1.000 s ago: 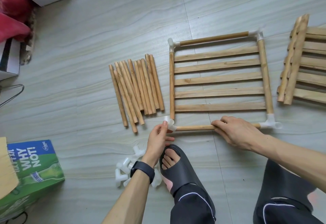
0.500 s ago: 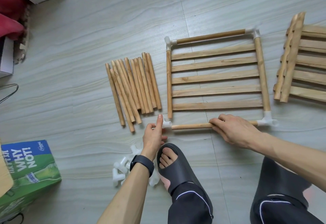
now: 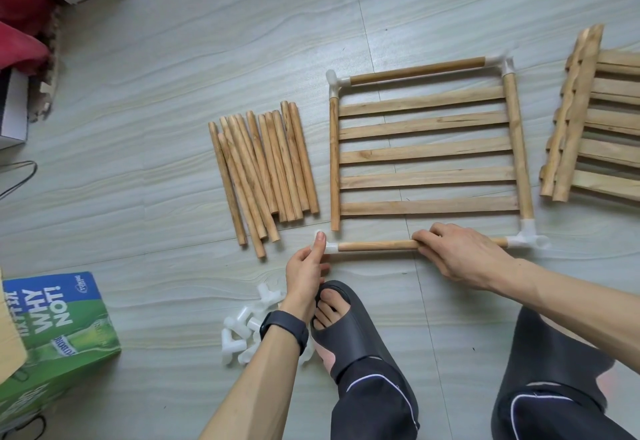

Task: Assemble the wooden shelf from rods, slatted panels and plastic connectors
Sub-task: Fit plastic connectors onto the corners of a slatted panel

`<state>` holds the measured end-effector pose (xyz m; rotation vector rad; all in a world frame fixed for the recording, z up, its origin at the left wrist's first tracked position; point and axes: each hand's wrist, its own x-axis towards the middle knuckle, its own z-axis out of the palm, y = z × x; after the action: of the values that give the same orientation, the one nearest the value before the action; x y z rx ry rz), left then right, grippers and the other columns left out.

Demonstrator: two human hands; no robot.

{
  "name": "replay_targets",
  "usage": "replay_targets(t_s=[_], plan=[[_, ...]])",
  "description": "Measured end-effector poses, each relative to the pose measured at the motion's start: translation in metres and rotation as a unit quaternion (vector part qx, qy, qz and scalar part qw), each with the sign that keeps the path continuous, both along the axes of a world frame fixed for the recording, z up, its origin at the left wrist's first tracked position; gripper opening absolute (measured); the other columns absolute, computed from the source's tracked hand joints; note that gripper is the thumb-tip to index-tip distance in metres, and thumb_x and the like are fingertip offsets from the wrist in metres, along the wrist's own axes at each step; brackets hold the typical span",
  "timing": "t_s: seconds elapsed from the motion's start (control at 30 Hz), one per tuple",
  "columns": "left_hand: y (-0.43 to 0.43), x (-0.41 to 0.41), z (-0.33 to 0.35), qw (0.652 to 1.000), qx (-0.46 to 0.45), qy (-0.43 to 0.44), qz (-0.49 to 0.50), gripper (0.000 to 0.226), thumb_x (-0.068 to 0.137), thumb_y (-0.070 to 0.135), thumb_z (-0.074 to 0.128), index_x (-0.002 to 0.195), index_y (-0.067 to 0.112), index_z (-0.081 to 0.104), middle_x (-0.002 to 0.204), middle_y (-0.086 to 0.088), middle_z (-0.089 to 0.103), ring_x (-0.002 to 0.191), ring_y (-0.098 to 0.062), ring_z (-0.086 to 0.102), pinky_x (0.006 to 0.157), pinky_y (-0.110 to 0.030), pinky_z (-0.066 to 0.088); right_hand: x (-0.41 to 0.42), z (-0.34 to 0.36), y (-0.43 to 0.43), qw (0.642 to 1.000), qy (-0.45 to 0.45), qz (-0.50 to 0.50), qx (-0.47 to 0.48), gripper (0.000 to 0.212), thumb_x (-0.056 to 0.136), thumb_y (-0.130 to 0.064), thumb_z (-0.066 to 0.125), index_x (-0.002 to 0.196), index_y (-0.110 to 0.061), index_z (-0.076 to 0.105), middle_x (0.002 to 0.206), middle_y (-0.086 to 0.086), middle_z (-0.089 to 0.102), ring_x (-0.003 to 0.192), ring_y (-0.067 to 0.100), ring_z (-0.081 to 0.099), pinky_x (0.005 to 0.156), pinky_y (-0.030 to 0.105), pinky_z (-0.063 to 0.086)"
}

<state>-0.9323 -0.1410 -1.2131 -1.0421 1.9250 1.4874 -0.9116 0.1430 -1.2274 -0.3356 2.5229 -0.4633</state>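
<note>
A slatted wooden panel [image 3: 427, 154] lies flat on the floor, framed by rods with white plastic connectors at three corners. My right hand [image 3: 464, 256] grips the near rod [image 3: 377, 245] along the panel's front edge. My left hand [image 3: 306, 266] pinches a white connector [image 3: 329, 247] on that rod's left end. This connector sits just left of and below the panel's left side rod [image 3: 334, 162], apart from it. The near right connector [image 3: 530, 238] joins the near rod to the right side rod.
Several loose rods [image 3: 263, 169] lie in a bundle left of the panel. A heap of spare white connectors [image 3: 242, 332] sits by my left wrist. More slatted panels [image 3: 595, 121] are stacked at the right. A green carton [image 3: 52, 332] stands at lower left; my sandalled feet are below.
The near-left connector has come off the panel's left side rod and shifted left with the near rod's end. My left hand now pinches it with the thumb up. My right hand stays on the rod.
</note>
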Motion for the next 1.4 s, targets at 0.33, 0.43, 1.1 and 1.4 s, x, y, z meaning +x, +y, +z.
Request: replay_targets(t_s=[0.33, 0.43, 1.1, 1.4], plan=[[0.006, -0.001, -0.001, 0.997, 0.005, 0.014, -0.071, 0.049, 0.089, 0.053, 0.069, 0.119, 0.014, 0.064, 0.110, -0.001, 0.073, 0.089, -0.013, 0.071, 0.072, -0.026, 0.050, -0.002, 0.005, 0.000, 1.000, -0.028, 0.002, 0.014, 0.031, 0.107, -0.041, 0.034, 0.126, -0.023, 0.050, 0.104, 0.002, 0.054, 0.091, 0.026, 0.053, 0.079, 0.043, 0.048], [0.004, 0.000, -0.001, 0.996, 0.006, 0.025, -0.081, 0.042, 0.093, 0.055, 0.062, 0.111, 0.018, 0.066, 0.110, -0.001, 0.072, 0.093, -0.017, 0.071, 0.074, -0.028, 0.050, -0.004, 0.006, -0.001, 0.999, -0.035, 0.006, 0.019, 0.030, 0.107, -0.040, 0.034, 0.124, -0.022, 0.050, 0.103, 0.002, 0.052, 0.091, 0.026, 0.052, 0.080, 0.044, 0.049], [0.014, -0.006, -0.018, 0.987, -0.066, 0.076, -0.125, 0.030, 0.102, 0.049, 0.043, 0.087, 0.044, 0.068, 0.072, 0.020, 0.067, 0.076, -0.003, 0.060, 0.063, -0.015, 0.042, -0.097, 0.008, -0.108, 0.999, -0.028, -0.037, -0.008, 0.045, 0.100, -0.051, 0.051, 0.136, -0.024, 0.054, 0.136, 0.005, 0.052, 0.130, 0.029, 0.044, 0.105, 0.044, 0.042], [-0.001, -0.017, -0.018, 0.974, 0.221, -0.057, -0.008, 0.034, 0.104, 0.031, 0.053, 0.124, 0.007, 0.067, 0.105, -0.004, 0.076, 0.095, -0.017, 0.069, 0.081, -0.026, 0.053, -0.100, 0.010, -0.121, 0.950, -0.112, -0.242, -0.165, 0.011, 0.093, -0.031, 0.067, 0.083, -0.026, 0.068, 0.097, 0.000, 0.075, 0.100, 0.027, 0.066, 0.092, 0.045, 0.052]])
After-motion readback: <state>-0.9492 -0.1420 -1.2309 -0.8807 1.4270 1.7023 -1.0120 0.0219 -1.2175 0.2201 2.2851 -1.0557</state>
